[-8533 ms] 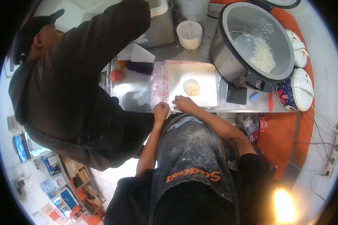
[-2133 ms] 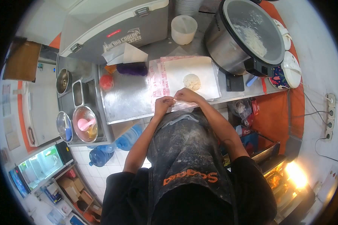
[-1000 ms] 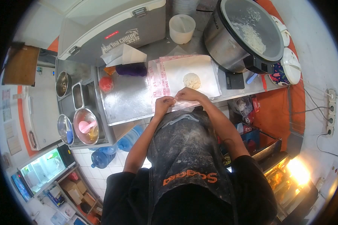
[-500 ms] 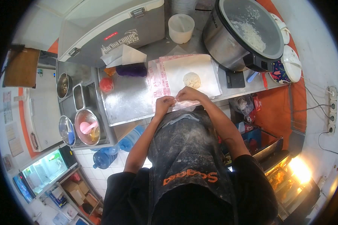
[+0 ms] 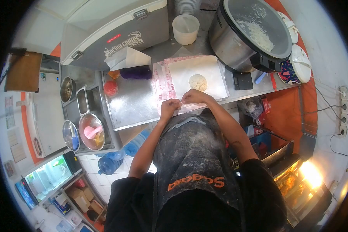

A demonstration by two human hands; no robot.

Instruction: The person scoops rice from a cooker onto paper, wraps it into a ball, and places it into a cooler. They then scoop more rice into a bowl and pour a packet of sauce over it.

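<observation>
Near the counter's front edge my left hand [image 5: 170, 108] and my right hand [image 5: 195, 97] meet, fingertips pinched close together. What is between the fingers is too small to make out. Just beyond them a round mound of cooked rice [image 5: 198, 82] lies on a white paper sheet [image 5: 178, 72]. Under and beside that sheet is wrapping paper with red print [image 5: 161, 86], whose near edge runs below my hands. A folded white paper [image 5: 128, 58] stands farther left, by a dark purple bundle [image 5: 136, 72].
A large rice cooker [image 5: 232, 46] stands at the back right, with a dark flat scale-like device [image 5: 243, 80] before it. Behind are a white tub [image 5: 186, 30] and a grey cooler [image 5: 120, 34]. Metal bowls [image 5: 91, 131] and a red round item [image 5: 110, 89] are on the left.
My hands stay pinched together at the same place by the paper's near edge. The view shifts very slightly; the rice has not visibly moved.
</observation>
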